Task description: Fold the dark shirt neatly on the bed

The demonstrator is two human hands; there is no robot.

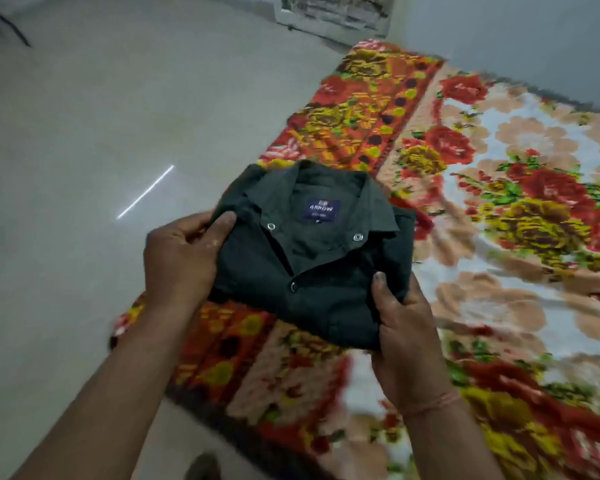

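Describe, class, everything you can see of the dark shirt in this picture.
The dark shirt is a compact folded rectangle of dark woven cloth, collar up and open, showing a navy neck label, metal snaps and a dark button. The left hand grips its left edge, the right hand its lower right corner, over the edge of the floral blanket.

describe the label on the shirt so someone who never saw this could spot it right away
Start at the floral blanket along the bed's edge; the folded dark shirt sits above it, held by the left hand and right hand. Inside the open collar is the label: a navy patch with pale lettering, the only printed thing on the plain fabric.
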